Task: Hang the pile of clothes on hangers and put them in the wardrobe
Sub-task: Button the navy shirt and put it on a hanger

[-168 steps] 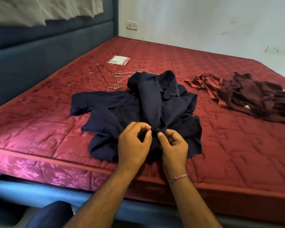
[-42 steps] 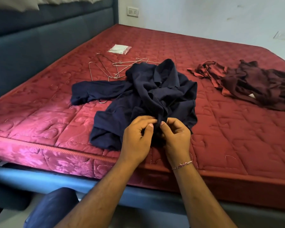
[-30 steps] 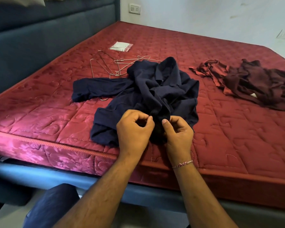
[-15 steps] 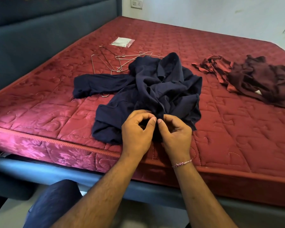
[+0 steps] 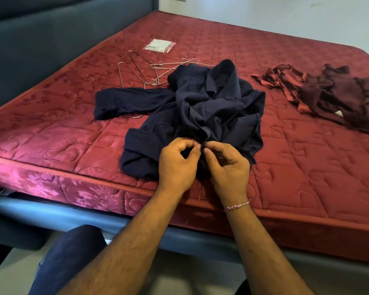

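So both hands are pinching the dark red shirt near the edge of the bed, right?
Not quite. The head view shows the left hand and right hand pinching the navy shirt near the edge of the bed. The dark red clothes lie untouched, farther right.

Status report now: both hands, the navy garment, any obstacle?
Left hand and right hand pinch crumpled navy shirt at near edge. Shirt on red mattress, unhung. Thin wire hangers partly under it.

A red quilted mattress (image 5: 296, 162) carries a crumpled navy shirt (image 5: 200, 107); wire hangers (image 5: 149, 71) and a plastic packet (image 5: 159, 45) lie beyond the shirt, maroon clothes (image 5: 332, 94) to its right.
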Demonstrator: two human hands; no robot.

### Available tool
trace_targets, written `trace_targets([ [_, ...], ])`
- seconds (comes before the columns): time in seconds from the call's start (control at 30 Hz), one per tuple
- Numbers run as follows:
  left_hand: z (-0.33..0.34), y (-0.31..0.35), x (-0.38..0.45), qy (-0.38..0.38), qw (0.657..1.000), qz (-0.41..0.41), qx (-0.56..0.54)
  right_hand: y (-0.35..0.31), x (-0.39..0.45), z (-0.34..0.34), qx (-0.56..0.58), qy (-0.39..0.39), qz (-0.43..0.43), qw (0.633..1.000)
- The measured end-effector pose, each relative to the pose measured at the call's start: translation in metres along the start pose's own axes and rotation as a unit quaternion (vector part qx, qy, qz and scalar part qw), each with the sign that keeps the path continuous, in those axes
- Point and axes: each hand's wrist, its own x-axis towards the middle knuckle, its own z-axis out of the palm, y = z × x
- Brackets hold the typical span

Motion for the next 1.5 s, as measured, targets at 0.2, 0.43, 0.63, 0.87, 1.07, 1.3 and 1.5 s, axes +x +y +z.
trace_targets([
  [0.2,-0.02,-0.009,0.011,-0.16,0.966,-0.104,-0.176,-0.003,0.0,-0.001,-0.083,-0.021,-0.107,0.991],
  [0.43,-0.017,-0.007,0.009,-0.136,0.972,-0.111,-0.159,-0.003,-0.002,0.0,-0.125,-0.036,-0.112,0.985],
  [0.63,-0.014,0.002,0.002,-0.082,0.981,-0.126,-0.122,-0.002,-0.002,0.004,-0.159,-0.022,-0.078,0.984],
  [0.87,-0.007,0.003,-0.001,-0.066,0.995,-0.08,0.006,-0.002,-0.004,0.008,-0.176,0.006,-0.055,0.983],
  [1.07,-0.011,0.004,0.003,-0.076,0.979,-0.165,-0.092,-0.002,-0.005,0.007,-0.132,-0.018,-0.07,0.989],
  [1.3,-0.013,0.003,0.003,-0.117,0.978,-0.151,-0.087,0.004,-0.001,0.0,-0.002,-0.03,0.032,0.999],
  [1.5,-0.01,-0.003,0.003,-0.101,0.985,-0.114,-0.077,0.0,0.01,-0.006,0.152,-0.1,0.177,0.967],
])
